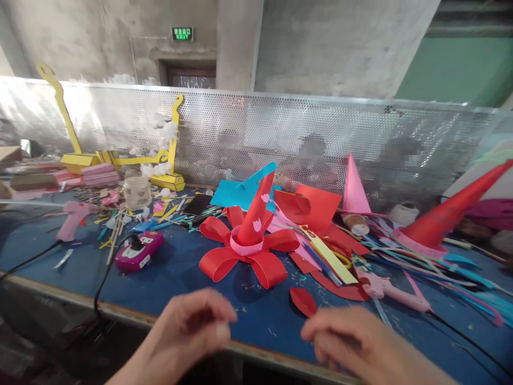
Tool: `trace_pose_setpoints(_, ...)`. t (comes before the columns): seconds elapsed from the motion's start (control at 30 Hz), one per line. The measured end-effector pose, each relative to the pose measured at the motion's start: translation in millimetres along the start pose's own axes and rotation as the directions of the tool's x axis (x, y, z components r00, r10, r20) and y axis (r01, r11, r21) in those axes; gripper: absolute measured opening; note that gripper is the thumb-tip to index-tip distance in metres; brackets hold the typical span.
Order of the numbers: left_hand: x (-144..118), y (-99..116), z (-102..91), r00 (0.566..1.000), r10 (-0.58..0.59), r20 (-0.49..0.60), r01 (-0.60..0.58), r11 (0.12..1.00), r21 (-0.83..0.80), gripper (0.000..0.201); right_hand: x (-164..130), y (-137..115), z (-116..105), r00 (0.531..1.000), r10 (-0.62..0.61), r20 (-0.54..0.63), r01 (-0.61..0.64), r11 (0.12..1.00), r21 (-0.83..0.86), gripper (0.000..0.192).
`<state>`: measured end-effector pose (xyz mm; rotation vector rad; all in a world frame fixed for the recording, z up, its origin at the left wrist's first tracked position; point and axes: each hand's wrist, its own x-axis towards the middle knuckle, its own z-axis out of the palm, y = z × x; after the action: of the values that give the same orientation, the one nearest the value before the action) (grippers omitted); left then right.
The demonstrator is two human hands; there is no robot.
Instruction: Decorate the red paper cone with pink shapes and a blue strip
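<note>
On the blue table (172, 278), a pointed red paper leaf (304, 301) is being overlapped by the right hand (352, 339), whose grip cannot be told; the left hand (194, 329) is being held half-open, empty. The leaf is being flanked by a loop-petalled paper hat (251, 231) and pink glue gun (395, 291), its long axis being slanted toward the right hand.

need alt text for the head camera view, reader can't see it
A red paper cone with red petal-like loops around its base stands on a cluttered blue table. In front, blurred: a person's left hand, holding nothing visible, and right hand, at a red paper leaf, contact unclear.
</note>
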<state>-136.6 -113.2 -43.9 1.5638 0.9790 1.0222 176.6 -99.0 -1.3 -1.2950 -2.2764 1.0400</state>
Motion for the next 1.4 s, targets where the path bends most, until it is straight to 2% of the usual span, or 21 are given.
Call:
trace_pose_setpoints(0.07, 31, 21, -7.4, 0.985, 0.071, -0.160, -0.056, 0.994, 0.095, 0.021, 24, -6, -21, 0.995, -0.001, -0.099, 0.000, 1.000, -0.007, 0.029)
trace_pose_setpoints(0.1, 46, 29, -10.1, 0.970, 0.132, -0.202, -0.104, 0.984, 0.142, 0.017, 37, -9, -29, 0.989, -0.025, -0.148, 0.022, 0.999, -0.024, 0.028)
trace_pose_setpoints(0.17, 72, 38, -14.5, 0.965, 0.197, -0.170, -0.155, 0.959, 0.235, 0.037, 58, -11, -39, 0.971, -0.074, -0.226, 0.066, 0.997, -0.041, 0.024)
trace_pose_setpoints(0.23, 92, 38, -19.3, 0.956, 0.214, -0.199, -0.154, 0.948, 0.280, 0.031, 74, -10, -45, 0.960, -0.096, -0.263, 0.094, 0.995, -0.022, 0.021)
trace_pose_setpoints(0.33, 113, 36, -27.2, 0.951, 0.223, -0.215, -0.168, 0.954, 0.249, 0.016, 92, -8, -51, 0.942, -0.114, -0.315, 0.120, 0.993, 0.000, 0.017)
trace_pose_setpoints(0.43, 131, 37, -33.6, 0.951, 0.215, -0.221, -0.155, 0.954, 0.258, 0.015, 113, -7, -57, 0.919, -0.156, -0.362, 0.158, 0.987, -0.024, 0.015)
trace_pose_setpoints(0.57, 154, 40, -36.0, 0.937, 0.198, -0.287, -0.070, 0.914, 0.400, 0.033, 142, -7, -62, 0.885, -0.127, -0.449, 0.191, 0.976, 0.102, 0.015)
trace_pose_setpoints(0.67, 166, 38, -34.0, 0.943, 0.203, -0.262, -0.066, 0.890, 0.452, 0.015, 158, -8, -62, 0.856, -0.085, -0.510, 0.190, 0.969, 0.158, 0.021)
trace_pose_setpoints(0.73, 173, 36, -31.7, 0.945, 0.171, -0.277, -0.037, 0.901, 0.431, 0.022, 164, -7, -61, 0.847, -0.066, -0.528, 0.183, 0.968, 0.173, 0.024)
trace_pose_setpoints(0.83, 185, 32, -27.3, 0.955, 0.093, -0.283, 0.006, 0.944, 0.329, 0.046, 169, -5, -58, 0.847, -0.042, -0.530, 0.169, 0.967, 0.193, 0.027)
trace_pose_setpoints(0.9, 194, 30, -24.0, 0.970, 0.070, -0.231, -0.018, 0.975, 0.221, 0.059, 172, -3, -55, 0.851, -0.037, -0.525, 0.161, 0.968, 0.193, 0.028)
trace_pose_setpoints(0.97, 202, 27, -20.7, 0.989, 0.067, -0.128, -0.056, 0.994, 0.092, 0.063, 173, -1, -51, 0.855, -0.042, -0.517, 0.157, 0.971, 0.181, 0.029)
trace_pose_setpoints(1.03, 209, 24, -17.8, 0.995, 0.091, -0.036, -0.092, 0.996, -0.009, 0.064, 173, 1, -49, 0.861, -0.055, -0.506, 0.155, 0.975, 0.157, 0.031)
trace_pose_setpoints(1.1, 212, 22, -15.7, 0.991, 0.131, 0.004, -0.130, 0.989, -0.069, 0.066, 172, 4, -47, 0.863, -0.076, -0.499, 0.153, 0.982, 0.115, 0.032)
trace_pose_setpoints(1.27, 216, 19, -14.1, 0.983, 0.186, 0.000, -0.185, 0.978, -0.100, 0.055, 168, 11, -45, 0.893, -0.176, -0.415, 0.144, 0.984, -0.108, 0.018)
trace_pose_setpoints(1.4, 219, 17, -15.5, 0.973, 0.229, 0.010, -0.227, 0.970, -0.091, 0.041, 170, 15, -37, 0.897, -0.275, -0.346, 0.154, 0.928, -0.339, 0.022)
